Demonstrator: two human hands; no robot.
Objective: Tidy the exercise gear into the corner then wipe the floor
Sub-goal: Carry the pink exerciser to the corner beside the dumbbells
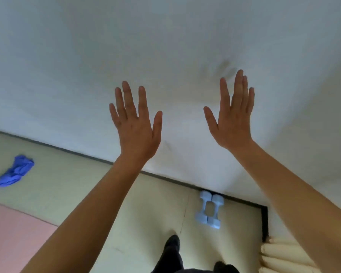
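The pair of pale blue dumbbells (214, 223) lies on the cream floor (67, 194), the two weights side by side and touching, their far ends against the dark skirting strip (244, 200) at the foot of the white wall (165, 46), near the corner where that strip turns. To the right of them, at the lower right edge, a cream ribbed roll (280, 255) lies in the corner; what it is cannot be told. Just below the dumbbells a dark-clad leg and foot (172, 245) of the person stand on the floor. Well apart to the left, a crumpled blue cloth (15, 171) lies on the floor close to the wall, and a pink mat (12, 233) fills the lower left corner of the view. Above all this, both bare forearms reach up in front of the wall. The left hand (136, 133) is held flat with its back to the camera, fingers straight and spread, holding nothing. The right hand (231, 127) is likewise flat and holds nothing, its fingers straight and closer together, the thumb spread out. Neither hand touches the dumbbells or the cloth; whether the palms touch the wall cannot be told.
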